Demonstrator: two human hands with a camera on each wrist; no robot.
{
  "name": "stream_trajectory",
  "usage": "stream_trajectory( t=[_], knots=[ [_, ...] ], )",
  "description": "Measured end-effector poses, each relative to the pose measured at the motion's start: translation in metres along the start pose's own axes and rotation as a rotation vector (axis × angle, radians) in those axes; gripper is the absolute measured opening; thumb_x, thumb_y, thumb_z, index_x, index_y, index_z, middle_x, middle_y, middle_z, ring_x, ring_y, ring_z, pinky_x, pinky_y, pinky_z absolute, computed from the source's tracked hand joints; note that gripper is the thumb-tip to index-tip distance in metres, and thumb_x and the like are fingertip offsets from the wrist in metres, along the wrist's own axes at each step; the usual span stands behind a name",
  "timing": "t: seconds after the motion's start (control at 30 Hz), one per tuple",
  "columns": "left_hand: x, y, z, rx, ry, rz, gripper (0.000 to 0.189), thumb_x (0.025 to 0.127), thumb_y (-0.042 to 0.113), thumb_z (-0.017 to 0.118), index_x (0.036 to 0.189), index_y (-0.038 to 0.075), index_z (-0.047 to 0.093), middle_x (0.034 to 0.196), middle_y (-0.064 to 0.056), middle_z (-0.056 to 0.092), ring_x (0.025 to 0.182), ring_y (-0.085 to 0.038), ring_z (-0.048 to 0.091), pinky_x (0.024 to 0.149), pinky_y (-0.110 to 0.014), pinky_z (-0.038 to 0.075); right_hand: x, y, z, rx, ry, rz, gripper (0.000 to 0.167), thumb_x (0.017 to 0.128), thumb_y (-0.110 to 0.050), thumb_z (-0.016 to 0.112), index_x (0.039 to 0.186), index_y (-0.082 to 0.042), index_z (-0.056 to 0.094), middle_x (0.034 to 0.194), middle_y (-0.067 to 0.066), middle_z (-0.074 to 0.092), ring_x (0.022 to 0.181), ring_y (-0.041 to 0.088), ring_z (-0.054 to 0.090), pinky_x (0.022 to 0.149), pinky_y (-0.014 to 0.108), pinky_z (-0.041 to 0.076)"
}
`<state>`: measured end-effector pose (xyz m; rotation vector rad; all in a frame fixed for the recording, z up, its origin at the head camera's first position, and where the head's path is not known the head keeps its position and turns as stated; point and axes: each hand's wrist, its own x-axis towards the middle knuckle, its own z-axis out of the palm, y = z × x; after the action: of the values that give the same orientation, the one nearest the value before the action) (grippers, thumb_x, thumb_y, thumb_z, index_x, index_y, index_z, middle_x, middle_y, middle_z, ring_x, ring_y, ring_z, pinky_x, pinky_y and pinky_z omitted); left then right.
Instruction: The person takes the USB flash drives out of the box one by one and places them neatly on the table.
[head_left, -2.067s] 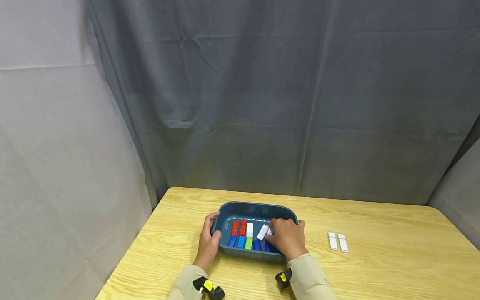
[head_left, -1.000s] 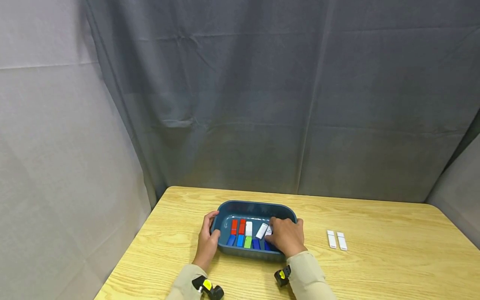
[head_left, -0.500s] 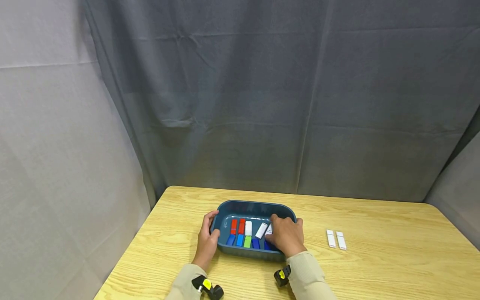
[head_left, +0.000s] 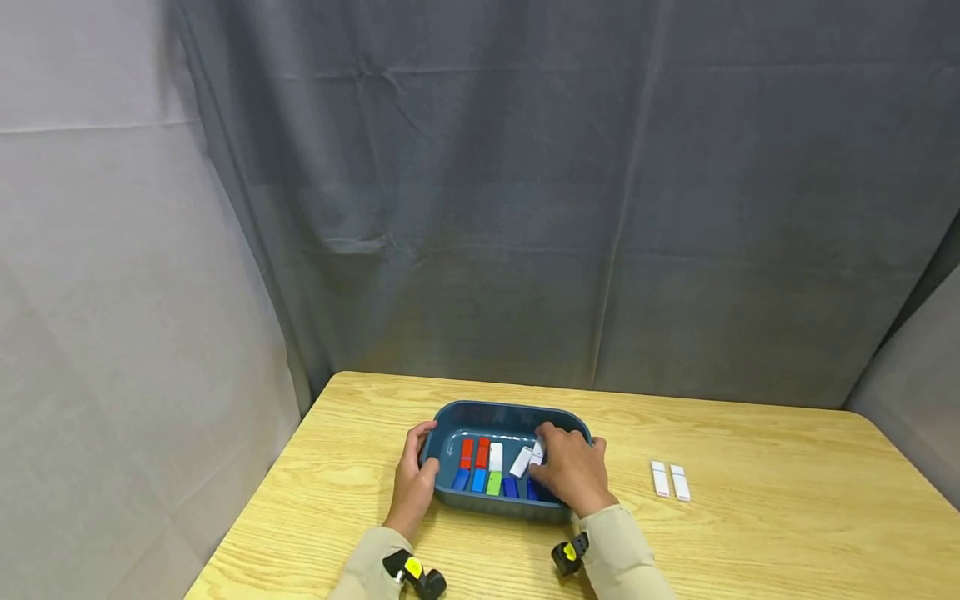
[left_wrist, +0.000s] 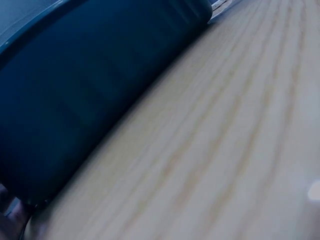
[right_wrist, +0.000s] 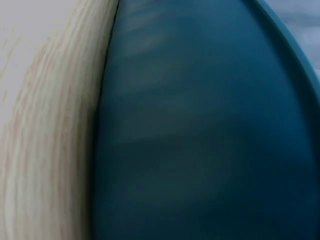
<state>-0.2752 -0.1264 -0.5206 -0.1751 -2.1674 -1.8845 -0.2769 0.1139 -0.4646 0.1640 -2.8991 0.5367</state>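
Observation:
A dark teal plastic tub (head_left: 510, 507) sits on the wooden table; its outer wall fills much of both wrist views. My left hand (head_left: 411, 483) grips the tub's left end, thumb at the near side and fingers along the far side. Inside the tub, my right hand (head_left: 576, 468) pinches a white USB flash drive (head_left: 537, 452) between thumb and fingertips. Left of it lies a tilted white flash drive (head_left: 521, 462). Further left are another white one (head_left: 496, 456) and two red ones (head_left: 475, 453). Part of the tub's right end is hidden behind my right hand.
Along the tub's near side lies a row of blue, light blue, green and dark blue flash drives (head_left: 494, 483). Two white flash drives (head_left: 670, 482) lie side by side on the table (head_left: 787, 500) to the right. A grey curtain (head_left: 480, 208) hangs behind.
My right fingers have shifted slightly, and the white flash drive between them shows more now and stands straighter. My left hand keeps its grip on the tub, which stays in place.

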Motion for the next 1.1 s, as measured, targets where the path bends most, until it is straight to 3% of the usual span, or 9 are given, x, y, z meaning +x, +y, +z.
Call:
stream_trajectory(
  t=[0.2,0.33,0.47,0.73,1.1],
  knots=[
    [-0.008,0.027,-0.002,0.021,-0.020,-0.003,0.055,0.084,-0.008,0.044,0.137,0.005,0.045,0.144,-0.011,0.046,0.131,-0.024,0.042,0.103,-0.044,0.032,-0.004,0.007,-0.006,0.087,0.046,-0.067,0.048,0.070,-0.025,0.080,0.114,-0.011,0.065,0.109,0.009,0.068,0.098,0.031,0.059,0.084,0.060,0.029],
    [-0.010,0.029,-0.001,0.049,-0.015,0.001,0.055,0.084,-0.008,0.045,0.137,0.005,0.045,0.144,-0.012,0.046,0.130,-0.025,0.043,0.102,-0.043,0.033,-0.007,0.011,-0.011,0.134,0.044,-0.093,0.047,0.071,-0.022,0.079,0.115,-0.012,0.065,0.113,0.007,0.067,0.104,0.030,0.057,0.090,0.062,0.025],
    [-0.010,0.025,-0.001,0.056,-0.006,0.008,0.055,0.084,-0.008,0.045,0.137,0.005,0.045,0.144,-0.013,0.046,0.131,-0.026,0.043,0.099,-0.044,0.034,-0.010,0.015,-0.020,0.151,0.053,-0.119,0.046,0.072,-0.020,0.079,0.116,-0.013,0.065,0.115,0.007,0.067,0.105,0.029,0.056,0.093,0.062,0.022],
    [0.000,-0.007,0.001,0.040,0.014,0.003,0.056,0.085,-0.007,0.045,0.137,0.013,0.046,0.144,-0.006,0.047,0.131,-0.023,0.042,0.103,-0.046,0.031,-0.017,0.033,-0.045,0.155,0.090,-0.139,0.047,0.072,-0.018,0.078,0.117,-0.012,0.064,0.119,0.010,0.065,0.108,0.031,0.054,0.094,0.064,0.020],
    [0.001,-0.009,0.003,0.029,0.046,0.046,0.056,0.082,-0.005,0.046,0.135,0.013,0.048,0.140,-0.005,0.050,0.127,-0.021,0.046,0.104,-0.048,0.032,-0.027,0.071,-0.070,0.133,0.165,-0.175,0.048,0.070,-0.014,0.079,0.116,-0.009,0.063,0.117,0.012,0.066,0.106,0.035,0.056,0.089,0.066,0.022]
  ],
)
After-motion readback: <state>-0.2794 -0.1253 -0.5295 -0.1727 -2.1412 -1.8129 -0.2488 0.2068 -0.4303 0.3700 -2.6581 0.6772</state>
